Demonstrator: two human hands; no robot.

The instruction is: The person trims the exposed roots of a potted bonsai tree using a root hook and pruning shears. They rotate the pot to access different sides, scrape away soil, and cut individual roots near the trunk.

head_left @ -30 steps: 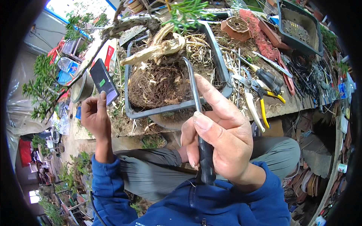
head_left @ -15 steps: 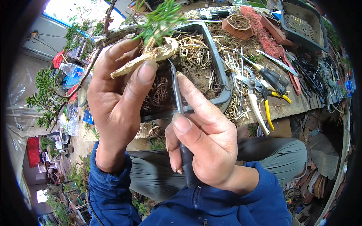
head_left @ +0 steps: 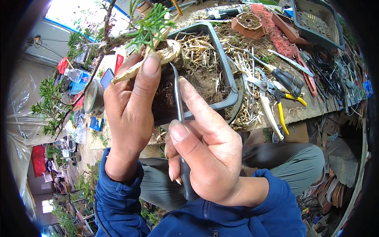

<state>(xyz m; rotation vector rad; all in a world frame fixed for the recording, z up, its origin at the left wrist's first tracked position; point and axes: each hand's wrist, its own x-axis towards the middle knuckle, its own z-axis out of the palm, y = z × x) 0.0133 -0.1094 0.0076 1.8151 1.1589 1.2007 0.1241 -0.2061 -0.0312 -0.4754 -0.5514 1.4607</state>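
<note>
A small juniper tree (head_left: 106, 43) with green sprays (head_left: 150, 27) leans over a dark plastic tray (head_left: 227, 71) full of soil and root scraps. Its pale, bare piece of trunk (head_left: 169, 51) is gripped by my left hand (head_left: 130, 110), thumb on top and fingers mostly hidden behind it. My right hand (head_left: 205, 154) is closed around the black handle of a metal tool (head_left: 177, 91), index finger along the shaft. The bent tip reaches the underside of the pale wood; whether it touches is unclear.
Pruners (head_left: 268, 112), yellow-handled cutters (head_left: 282, 118), a black-handled tool (head_left: 286, 79), a blade (head_left: 290, 61) and tangled wire (head_left: 331, 83) lie right. Behind are an octagonal pot (head_left: 246, 33) and a black crate (head_left: 316, 31). A phone (head_left: 106, 78) and plastic bottle (head_left: 73, 73) are left.
My left hand came up from beside the phone onto the pale wood, which has shifted slightly left with the green sprays. My right hand and tool have moved left along with it.
</note>
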